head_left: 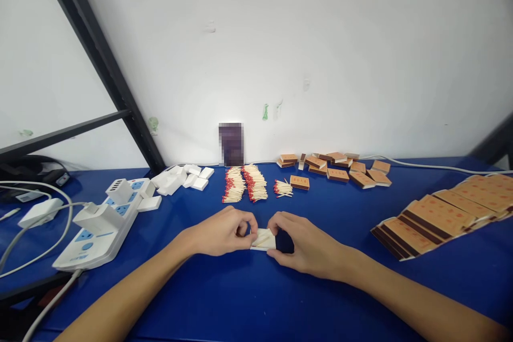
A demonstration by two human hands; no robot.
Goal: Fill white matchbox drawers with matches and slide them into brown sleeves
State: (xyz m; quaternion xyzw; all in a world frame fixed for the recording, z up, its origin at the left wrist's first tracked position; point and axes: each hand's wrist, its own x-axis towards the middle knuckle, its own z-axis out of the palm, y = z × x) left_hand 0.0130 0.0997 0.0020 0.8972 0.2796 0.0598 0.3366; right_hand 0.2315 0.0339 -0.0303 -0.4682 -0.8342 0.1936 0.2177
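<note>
A small white matchbox tray [263, 239] lies in front of me on the blue table, with something pale inside it that I cannot clearly make out. At its left end, my left hand [226, 231] is closed, thumb and fingertips pinching the tray. My right hand [306, 247] grips the other end, thumb at the near side and fingers at the far side. Beyond the hands are two long piles of red-headed matches [255, 184] and a smaller pile of matches [282, 188]. One closed matchbox [300, 182] sits beside the small pile.
Several finished matchboxes [337, 175] are heaped near the wall. Flat matchbox sleeves [436, 214] overlap at the right. White trays [176, 178] lie at the back left, beside a power strip [108, 227] with plugs and cables. A dark pixelated panel [231, 144] leans against the wall.
</note>
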